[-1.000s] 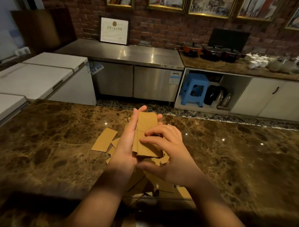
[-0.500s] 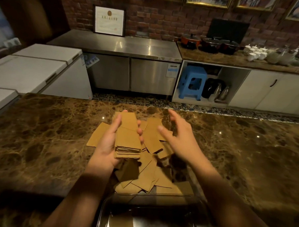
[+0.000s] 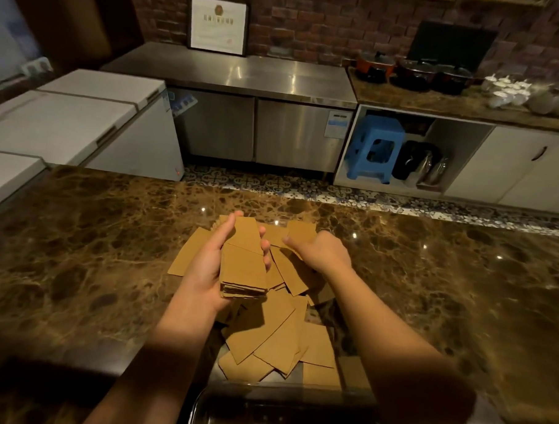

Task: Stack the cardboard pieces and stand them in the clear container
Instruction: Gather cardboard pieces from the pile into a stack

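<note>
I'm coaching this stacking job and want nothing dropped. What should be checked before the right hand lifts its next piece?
1. Left hand grips the stack: ok, thumb and fingers wrap its sides.
2. Stack edges squared: not ok, the top piece sits skewed.
3. Right hand on a loose piece: ok, it reaches the far piece, but the grip is hidden.
4. Loose pieces left in the pile: ok, many still lie on the counter.
5. Container ready to receive: cannot tell, only its rim shows at the bottom edge.
</note>
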Motion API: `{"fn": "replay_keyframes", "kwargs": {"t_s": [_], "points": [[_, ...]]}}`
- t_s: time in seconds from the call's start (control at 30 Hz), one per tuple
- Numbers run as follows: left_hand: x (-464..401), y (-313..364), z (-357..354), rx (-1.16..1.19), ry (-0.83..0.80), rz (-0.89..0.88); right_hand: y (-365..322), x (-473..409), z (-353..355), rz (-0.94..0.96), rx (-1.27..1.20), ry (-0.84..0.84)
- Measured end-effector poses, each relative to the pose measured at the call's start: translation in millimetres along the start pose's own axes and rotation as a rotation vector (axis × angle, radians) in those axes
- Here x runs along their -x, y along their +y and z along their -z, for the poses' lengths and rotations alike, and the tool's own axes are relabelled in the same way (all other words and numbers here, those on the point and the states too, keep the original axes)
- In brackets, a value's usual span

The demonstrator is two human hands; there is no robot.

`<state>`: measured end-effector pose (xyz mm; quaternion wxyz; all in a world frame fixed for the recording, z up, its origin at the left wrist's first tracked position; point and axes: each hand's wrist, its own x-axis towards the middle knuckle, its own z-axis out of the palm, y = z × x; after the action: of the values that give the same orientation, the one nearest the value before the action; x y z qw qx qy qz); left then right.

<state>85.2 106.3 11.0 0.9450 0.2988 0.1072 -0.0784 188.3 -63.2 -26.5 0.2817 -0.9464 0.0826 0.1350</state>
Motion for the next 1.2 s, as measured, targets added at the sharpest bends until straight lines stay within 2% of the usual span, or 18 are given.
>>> {"fn": "replay_keyframes", "kwargs": {"t_s": [0.13,0.23,0.33,0.47,0.77,0.87,1.0,1.2], "points": [[-6,-2,0,-0.017,0.015,0.002,-16,-14,-12,-0.093,-0.003,0.068],[-11,-4,2,-0.016,0.052,0.010,-23,-21,-18,-0.164,-0.025,0.002],[-13,-6,7,-0.029,0.080,0.018,-26,-30,-16,-0.178,-0.274,-0.131],[-9,-4,12,-0.002,0.058,0.011,-13,-21,2,-0.246,-0.675,-0.210],[3,-8,-5,0.053,0.047,-0.083,36,26,65,-0.125,-1.295,0.003],[7,-11,-16,0.033,0.007,-0.077,38,53,85,-0.032,-1.356,0.005],[14,-18,-28,0.068,-0.108,-0.057,36,91,96,0.086,-1.342,-0.118],[25,-22,-36,0.082,-0.172,0.027,34,124,93,0.122,-1.345,-0.272]]}}
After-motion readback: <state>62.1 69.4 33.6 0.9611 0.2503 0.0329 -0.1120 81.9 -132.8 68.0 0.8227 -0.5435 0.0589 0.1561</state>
